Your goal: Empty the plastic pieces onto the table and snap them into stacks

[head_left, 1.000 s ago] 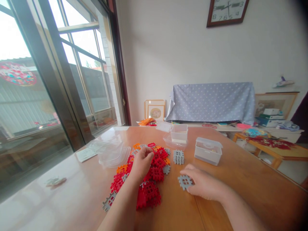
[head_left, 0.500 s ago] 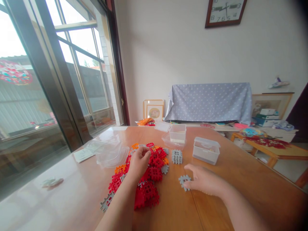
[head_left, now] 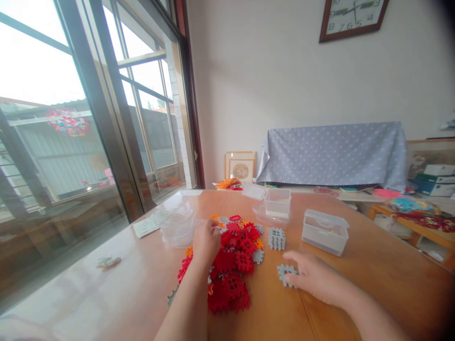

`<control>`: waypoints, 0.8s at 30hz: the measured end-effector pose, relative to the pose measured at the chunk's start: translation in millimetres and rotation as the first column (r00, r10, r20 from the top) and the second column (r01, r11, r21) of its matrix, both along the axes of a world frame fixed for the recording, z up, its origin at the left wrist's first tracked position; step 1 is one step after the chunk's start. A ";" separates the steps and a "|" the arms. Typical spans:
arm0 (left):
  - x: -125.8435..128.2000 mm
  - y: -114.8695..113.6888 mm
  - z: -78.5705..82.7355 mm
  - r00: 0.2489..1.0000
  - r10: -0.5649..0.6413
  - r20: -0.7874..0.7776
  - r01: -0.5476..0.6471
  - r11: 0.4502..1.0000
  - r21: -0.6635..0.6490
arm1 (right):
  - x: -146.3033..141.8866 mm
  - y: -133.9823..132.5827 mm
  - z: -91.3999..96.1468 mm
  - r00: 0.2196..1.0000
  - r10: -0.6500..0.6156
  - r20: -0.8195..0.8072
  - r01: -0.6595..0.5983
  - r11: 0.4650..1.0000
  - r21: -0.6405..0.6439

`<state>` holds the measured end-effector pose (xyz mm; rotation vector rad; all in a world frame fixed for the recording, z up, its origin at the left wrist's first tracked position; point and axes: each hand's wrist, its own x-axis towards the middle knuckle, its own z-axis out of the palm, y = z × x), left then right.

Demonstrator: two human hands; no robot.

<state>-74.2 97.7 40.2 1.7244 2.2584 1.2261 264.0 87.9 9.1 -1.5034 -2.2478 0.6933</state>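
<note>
1. Fingers of the right hand (head_left: 316, 278) are spread and not clenched: the forefinger reaches forward while the thumb crosses a loose grey piece (head_left: 283, 271). Whether the thumb presses on it or only hovers cannot be told.
2. Just left of that thumb, and a little nearer than the forefinger tip, the grey piece lies flat on the table (head_left: 277, 318). It looks roughly square and toothed along its edges, with window-like holes, so it shows no clear long axis. The right hand is plainly the nearer one.
3. Beyond the right fingertips, slightly to their left, stands a short stack of grey pieces (head_left: 276, 240), apart from the loose one. This looks like the relation that matters most: stack ahead, loose piece beside the thumb.
4. Fingers of the left hand (head_left: 207, 245) are curled in toward their thumb at the far left part of a heap of pieces (head_left: 235, 258), red, orange and grey; whether they pinch one cannot be told.
5. Farther out, a box with a hinged lid (head_left: 322, 241) sits ahead and right of the right fingers; clear plastic lids (head_left: 177, 234) lie left of the left fingers.
6. Against half a second ago, the view has swung left and the left hand has shifted left over the heap; the right hand remains by its piece.
</note>
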 end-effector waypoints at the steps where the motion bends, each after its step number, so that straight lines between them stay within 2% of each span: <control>1: 2.2 -0.4 -1.2 0.996 -0.023 -0.086 0.017 0.998 -0.064 | 0.1 0.3 0.4 1.000 0.012 0.002 -0.012 1.000 0.001; 3: 7.1 -0.8 -4.3 0.974 -0.080 -0.212 0.040 0.982 -0.183 | 0.0 0.4 1.1 0.999 0.032 -0.001 -0.032 0.999 0.000; 5: 11.3 -0.9 -7.6 0.958 -0.099 -0.268 0.031 0.968 -0.248 | -0.2 0.1 1.6 0.999 0.037 -0.008 -0.037 0.999 0.000; 9: 14.8 -2.0 -9.7 0.941 -0.091 -0.326 0.006 0.968 -0.251 | -0.1 -0.3 1.8 0.999 0.045 -0.028 -0.045 0.999 0.021; 12: 15.2 -4.8 -5.1 0.933 -0.099 -0.346 0.039 0.984 -0.176 | 0.2 -0.3 2.1 0.998 0.044 -0.035 -0.043 0.999 0.014; 15: 16.7 -7.1 1.7 0.950 -0.111 -0.292 0.109 0.994 -0.023 | -0.2 -0.1 3.8 0.999 0.022 -0.047 -0.021 1.000 0.017; 17: 19.5 -7.0 4.7 0.971 -0.144 -0.192 0.163 0.983 0.086 | -1.6 0.2 6.0 0.998 0.008 -0.069 -0.005 0.999 0.040; 19: 25.1 -6.0 5.7 0.974 -0.225 -0.015 0.225 0.959 0.175 | -4.0 0.7 9.0 0.994 -0.007 -0.111 0.014 0.998 0.063; 21: 33.8 -5.7 5.7 0.899 -0.366 0.239 0.307 0.918 0.252 | -7.4 0.9 12.5 0.984 -0.010 -0.179 0.023 0.997 0.075; 22: 39.2 -6.4 6.1 0.814 -0.446 0.371 0.357 0.889 0.287 | -9.3 0.8 14.4 0.975 -0.010 -0.221 0.027 0.997 0.074; 24: 50.8 -10.0 8.1 0.594 -0.560 0.577 0.451 0.826 0.338 | -12.9 -0.4 18.3 0.948 -0.015 -0.319 0.029 0.999 0.038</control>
